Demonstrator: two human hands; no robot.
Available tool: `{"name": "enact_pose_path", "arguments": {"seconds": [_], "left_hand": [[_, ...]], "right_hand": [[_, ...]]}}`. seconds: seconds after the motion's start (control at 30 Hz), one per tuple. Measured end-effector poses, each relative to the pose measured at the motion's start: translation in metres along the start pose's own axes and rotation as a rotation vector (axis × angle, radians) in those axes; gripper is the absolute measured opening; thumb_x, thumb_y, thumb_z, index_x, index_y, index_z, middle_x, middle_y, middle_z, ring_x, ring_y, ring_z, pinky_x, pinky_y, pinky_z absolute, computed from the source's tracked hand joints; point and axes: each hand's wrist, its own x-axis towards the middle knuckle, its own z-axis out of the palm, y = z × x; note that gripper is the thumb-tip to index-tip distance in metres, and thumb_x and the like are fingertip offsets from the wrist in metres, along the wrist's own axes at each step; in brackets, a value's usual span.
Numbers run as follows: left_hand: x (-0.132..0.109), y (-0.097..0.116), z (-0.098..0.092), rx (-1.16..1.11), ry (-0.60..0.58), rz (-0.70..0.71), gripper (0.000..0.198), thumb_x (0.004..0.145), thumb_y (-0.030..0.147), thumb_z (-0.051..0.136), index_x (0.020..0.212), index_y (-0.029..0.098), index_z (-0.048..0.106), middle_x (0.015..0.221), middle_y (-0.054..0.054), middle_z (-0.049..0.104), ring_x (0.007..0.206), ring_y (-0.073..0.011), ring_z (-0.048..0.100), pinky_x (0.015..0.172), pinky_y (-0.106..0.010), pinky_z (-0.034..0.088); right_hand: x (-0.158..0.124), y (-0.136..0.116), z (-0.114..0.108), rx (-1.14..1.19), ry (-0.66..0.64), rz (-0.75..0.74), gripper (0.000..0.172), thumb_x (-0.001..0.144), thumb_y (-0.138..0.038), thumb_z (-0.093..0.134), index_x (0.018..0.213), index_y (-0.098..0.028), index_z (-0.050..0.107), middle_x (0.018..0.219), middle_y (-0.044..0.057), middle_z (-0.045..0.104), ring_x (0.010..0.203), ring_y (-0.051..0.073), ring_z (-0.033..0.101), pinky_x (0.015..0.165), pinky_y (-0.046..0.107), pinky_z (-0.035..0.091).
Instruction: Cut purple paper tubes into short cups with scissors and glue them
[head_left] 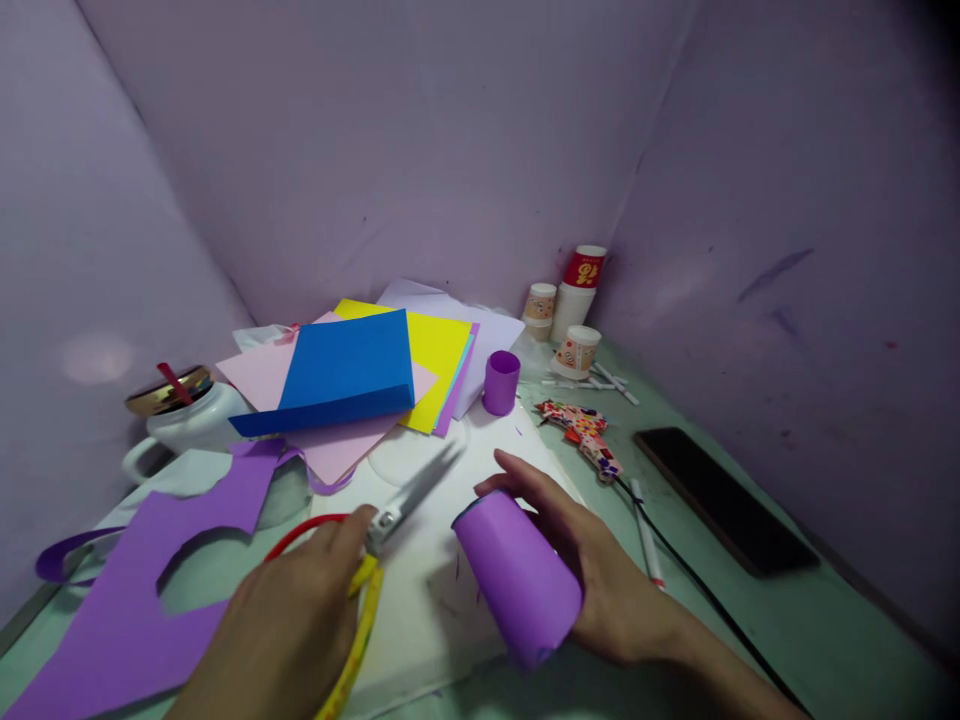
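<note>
My left hand [289,625] is closed round the yellow and red handles of a pair of scissors [409,495], whose blades point up and to the right over white paper. My right hand [585,565] grips a purple paper cylinder [517,580], tilted with one end toward me, just right of the scissor blades. A purple sheet with a round piece cut out [127,590] lies under and left of my left hand. A small purple paper cup shape [501,382] stands farther back.
A stack of coloured sheets, blue [345,375] on top, lies at the back. A white pot with a gold lid [180,410] sits left. Paper cups [577,300], a patterned glue gun [581,430], a pen [646,535] and a dark phone [724,500] lie right. Purple walls enclose the table.
</note>
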Motion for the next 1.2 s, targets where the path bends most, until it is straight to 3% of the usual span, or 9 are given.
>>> {"name": "enact_pose_path", "arguments": {"seconds": [0.2, 0.3, 0.4, 0.53, 0.63, 0.73, 0.83, 1.03, 1.2], "left_hand": [[0.011, -0.018, -0.014, 0.035, -0.019, -0.238, 0.048, 0.084, 0.023, 0.033, 0.128, 0.015, 0.051, 0.110, -0.017, 0.070, 0.095, -0.0368, 0.067, 0.072, -0.045, 0.049], [0.014, -0.024, -0.009, 0.039, -0.001, -0.189, 0.043, 0.084, 0.023, 0.033, 0.118, 0.019, 0.057, 0.093, -0.011, 0.075, 0.083, -0.0314, 0.070, 0.064, -0.039, 0.048], [0.015, -0.031, -0.004, 0.069, -0.002, -0.151, 0.041, 0.084, 0.022, 0.032, 0.113, 0.020, 0.060, 0.087, -0.008, 0.075, 0.078, -0.0287, 0.071, 0.059, -0.037, 0.047], [0.016, -0.043, 0.000, -0.033, -0.073, -0.118, 0.043, 0.086, 0.031, 0.036, 0.119, 0.015, 0.057, 0.098, -0.017, 0.072, 0.087, -0.0347, 0.069, 0.066, -0.042, 0.049], [0.017, -0.049, 0.003, -0.088, -0.119, -0.116, 0.043, 0.084, 0.034, 0.040, 0.121, 0.016, 0.055, 0.100, -0.018, 0.070, 0.089, -0.0383, 0.068, 0.069, -0.046, 0.049], [0.019, -0.049, 0.005, -0.079, -0.134, -0.156, 0.042, 0.083, 0.035, 0.041, 0.119, 0.019, 0.055, 0.099, -0.016, 0.070, 0.085, -0.0399, 0.067, 0.067, -0.049, 0.049], [0.020, -0.044, 0.003, -0.068, -0.202, -0.178, 0.039, 0.083, 0.033, 0.041, 0.116, 0.019, 0.055, 0.102, -0.016, 0.069, 0.087, -0.0401, 0.067, 0.068, -0.050, 0.049], [0.019, -0.039, -0.003, -0.070, -0.243, -0.202, 0.040, 0.083, 0.032, 0.044, 0.120, 0.019, 0.053, 0.106, -0.014, 0.068, 0.093, -0.0388, 0.066, 0.072, -0.049, 0.050], [0.017, -0.038, -0.004, -0.068, -0.224, -0.181, 0.034, 0.083, 0.029, 0.045, 0.114, 0.020, 0.055, 0.099, -0.012, 0.069, 0.088, -0.0381, 0.067, 0.070, -0.050, 0.050]], "right_hand": [[0.010, -0.003, -0.013, 0.111, -0.002, 0.331, 0.095, 0.054, -0.019, 0.073, 0.140, -0.018, 0.032, 0.126, 0.015, 0.053, 0.114, 0.031, 0.054, 0.095, 0.044, 0.043], [0.014, -0.010, -0.025, 0.086, -0.008, 0.544, 0.061, 0.064, -0.030, 0.069, 0.121, -0.017, 0.054, 0.111, 0.013, 0.063, 0.096, 0.027, 0.063, 0.080, 0.040, 0.050], [0.027, -0.019, -0.035, -0.044, -0.088, 0.572, 0.034, 0.079, -0.044, 0.062, 0.097, -0.016, 0.067, 0.093, 0.011, 0.070, 0.077, 0.022, 0.066, 0.065, 0.033, 0.052], [0.052, -0.026, -0.038, -0.338, -0.131, 0.577, 0.041, 0.081, -0.054, 0.061, 0.091, -0.016, 0.071, 0.076, 0.010, 0.073, 0.063, 0.020, 0.066, 0.051, 0.027, 0.049], [0.053, -0.031, -0.036, -0.443, -0.133, 0.549, 0.045, 0.086, -0.058, 0.052, 0.098, -0.019, 0.070, 0.084, 0.010, 0.074, 0.070, 0.023, 0.069, 0.058, 0.032, 0.055], [0.031, -0.040, -0.034, -0.502, -0.049, 0.449, 0.057, 0.081, -0.062, 0.056, 0.125, -0.027, 0.058, 0.122, 0.013, 0.065, 0.095, 0.032, 0.069, 0.070, 0.041, 0.060], [0.006, -0.049, -0.030, -0.655, -0.134, 0.235, 0.095, 0.063, -0.059, 0.076, 0.144, -0.033, 0.034, 0.151, 0.010, 0.038, 0.129, 0.044, 0.044, 0.089, 0.052, 0.056], [0.019, -0.049, -0.003, -0.768, -0.345, -0.104, 0.095, 0.071, -0.030, 0.077, 0.148, -0.041, 0.022, 0.157, 0.003, 0.022, 0.139, 0.044, 0.027, 0.101, 0.058, 0.046], [0.035, -0.040, 0.017, -0.668, -0.329, -0.070, 0.099, 0.065, -0.046, 0.081, 0.146, -0.040, 0.026, 0.153, 0.007, 0.030, 0.136, 0.043, 0.034, 0.100, 0.055, 0.047]]}}
